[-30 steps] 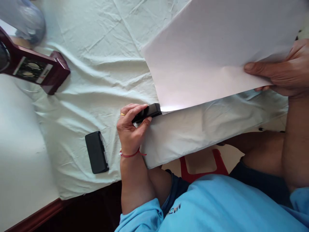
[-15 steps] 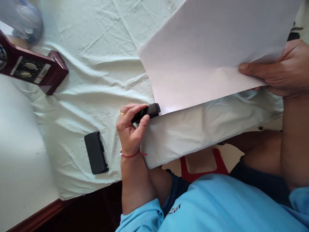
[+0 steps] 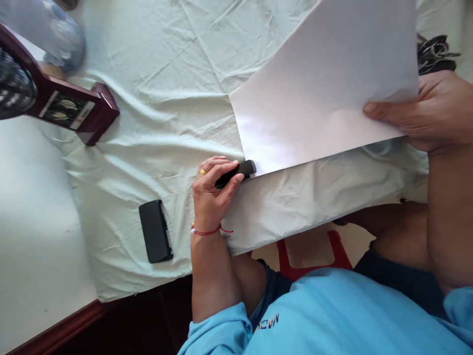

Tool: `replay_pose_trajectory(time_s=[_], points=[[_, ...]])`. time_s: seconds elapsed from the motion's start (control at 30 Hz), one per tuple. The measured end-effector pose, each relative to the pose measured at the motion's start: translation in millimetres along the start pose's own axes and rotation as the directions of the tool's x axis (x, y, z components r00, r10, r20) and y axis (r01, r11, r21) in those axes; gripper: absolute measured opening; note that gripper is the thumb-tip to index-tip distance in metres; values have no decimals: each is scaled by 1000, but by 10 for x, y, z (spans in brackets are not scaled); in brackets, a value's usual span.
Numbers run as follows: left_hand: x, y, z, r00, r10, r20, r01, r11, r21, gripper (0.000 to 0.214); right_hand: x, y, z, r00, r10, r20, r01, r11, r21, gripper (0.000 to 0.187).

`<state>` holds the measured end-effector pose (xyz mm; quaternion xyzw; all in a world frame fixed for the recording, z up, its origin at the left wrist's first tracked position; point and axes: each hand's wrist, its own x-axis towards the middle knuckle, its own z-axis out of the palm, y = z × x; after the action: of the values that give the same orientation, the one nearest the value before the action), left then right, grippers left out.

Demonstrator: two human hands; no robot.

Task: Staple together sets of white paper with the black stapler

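My left hand point(image 3: 214, 190), with a ring and a red string bracelet, is wrapped round a black stapler point(image 3: 247, 168). The stapler's front end sits over the near-left corner of a white sheet of paper point(image 3: 306, 103); whether there is more than one sheet I cannot tell. At the right edge of the paper, my right hand point(image 3: 432, 111) grips it with the thumb on top and the fingers underneath. The paper is held raised on the right and slopes down toward the stapler.
A black phone-like case point(image 3: 155, 230) lies left of my left forearm. Farther left stands a dark red wooden stand point(image 3: 77, 106) with a clear plastic container point(image 3: 66, 39) behind it. Keys point(image 3: 436, 54) lie beyond my right hand. A red stool point(image 3: 314, 268) is below the pale tablecloth's point(image 3: 155, 113) edge.
The view has shifted, so the table things appear farther right. The paper's right side has come inward, uncovering more of the keys. Both hands keep their grips.
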<state>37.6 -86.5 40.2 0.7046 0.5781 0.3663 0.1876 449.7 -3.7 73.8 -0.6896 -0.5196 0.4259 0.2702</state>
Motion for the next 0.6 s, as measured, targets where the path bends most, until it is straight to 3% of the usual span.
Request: replay_pose_trajectory(time_s=[0.17, 0.27, 0.33, 0.37, 0.43, 0.5, 0.6], points=[[-41, 193, -24, 995, -56, 78, 68, 986, -153, 26, -114, -286, 155, 993, -21, -116, 23, 1000, 18, 32], [-66, 247, -3, 986, -103, 131, 136, 950, -281, 34, -104, -359, 285, 978, -40, -205, 83, 975, 206, 29], [-56, 214, 43, 969, -245, 42, 239, 875, -421, 42, -76, -371, 370, 975, -33, -221, 116, 919, 376, 33], [-40, 181, 68, 937, -347, -35, 283, 816, -504, 43, -61, -375, 412, 979, -24, -203, 115, 887, 447, 33], [7, 104, 103, 829, -532, -172, 309, 693, -651, 47, -36, -387, 491, 987, -19, -160, 104, 835, 540, 32], [58, 42, 105, 757, -627, -184, 321, 602, -731, 56, -22, -402, 564, 992, -23, -123, 90, 809, 581, 30], [96, 15, 68, 772, -629, -92, 353, 544, -761, 63, -26, -419, 654, 995, -72, -65, 97, 812, 576, 26]])
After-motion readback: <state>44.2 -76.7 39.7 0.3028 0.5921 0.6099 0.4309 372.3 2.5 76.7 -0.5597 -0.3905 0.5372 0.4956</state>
